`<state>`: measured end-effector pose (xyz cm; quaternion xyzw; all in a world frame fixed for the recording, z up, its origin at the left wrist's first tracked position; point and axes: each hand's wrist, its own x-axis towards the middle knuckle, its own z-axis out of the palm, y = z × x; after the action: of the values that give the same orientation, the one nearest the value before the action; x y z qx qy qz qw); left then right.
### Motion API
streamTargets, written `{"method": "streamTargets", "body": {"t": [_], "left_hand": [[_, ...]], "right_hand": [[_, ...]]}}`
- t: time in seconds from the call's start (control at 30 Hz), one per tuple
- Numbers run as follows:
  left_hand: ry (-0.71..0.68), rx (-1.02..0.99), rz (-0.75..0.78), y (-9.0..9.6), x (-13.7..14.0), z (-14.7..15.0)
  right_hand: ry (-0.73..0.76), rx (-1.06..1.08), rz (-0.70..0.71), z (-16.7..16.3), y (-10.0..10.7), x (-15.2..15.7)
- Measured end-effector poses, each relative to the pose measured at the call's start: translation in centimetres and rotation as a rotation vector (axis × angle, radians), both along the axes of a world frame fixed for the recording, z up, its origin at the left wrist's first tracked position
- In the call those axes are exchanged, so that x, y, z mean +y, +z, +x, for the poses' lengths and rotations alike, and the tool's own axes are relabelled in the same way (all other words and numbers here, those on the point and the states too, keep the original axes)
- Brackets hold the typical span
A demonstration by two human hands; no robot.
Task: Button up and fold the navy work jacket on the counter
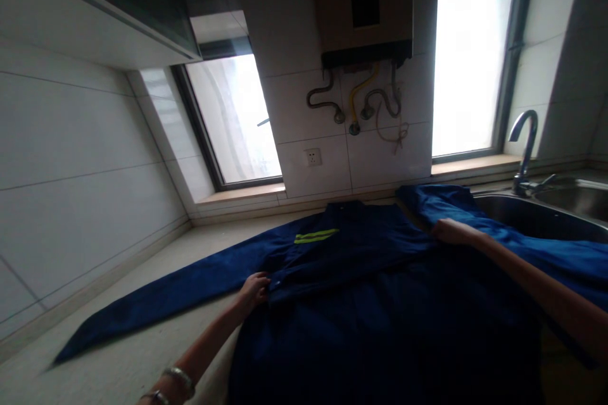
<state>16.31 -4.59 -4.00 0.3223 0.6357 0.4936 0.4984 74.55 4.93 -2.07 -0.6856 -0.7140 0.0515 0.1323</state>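
Note:
A dark blue work jacket (351,266) lies spread over the counter, its collar toward the wall and a two-bar yellow-green stripe on its chest. One long sleeve stretches out to the left. At the jacket's left side, my left hand (255,289) is closed on the cloth, with bracelets on that wrist. My right hand (453,231) grips the cloth at the other side of the jacket, fingers curled under and partly hidden. Beyond it lies a second piece of blue cloth (441,199), reaching along the sink's near edge; whether it is a separate garment I cannot tell.
A steel sink (586,199) with a curved tap (526,139) is at the right. The pale counter (142,351) runs along the tiled wall. A water heater (363,3) with pipes and a wall socket (312,157) are at the back. A cabinet (109,0) overhangs the upper left.

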Motion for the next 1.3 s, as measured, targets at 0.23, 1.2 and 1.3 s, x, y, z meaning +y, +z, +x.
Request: {"method": "streamTargets", "body": {"t": [0.23,1.2,1.3], "left_hand": [[0.051,0.035,0.019,-2.1,1.4,-1.3],[-0.083,0.083,0.157,-2.9,0.2,-1.5],[-0.09,0.074,0.174,-3.4,0.4,-1.9]], "right_hand": [[-0.18,-0.016,-0.035,-5.1,0.1,6.4],[0.998,-0.3,0.627,-36.3,-1.3,-12.8],[1.008,-0.321,0.668,-39.3,-2.7,-13.3]]}}
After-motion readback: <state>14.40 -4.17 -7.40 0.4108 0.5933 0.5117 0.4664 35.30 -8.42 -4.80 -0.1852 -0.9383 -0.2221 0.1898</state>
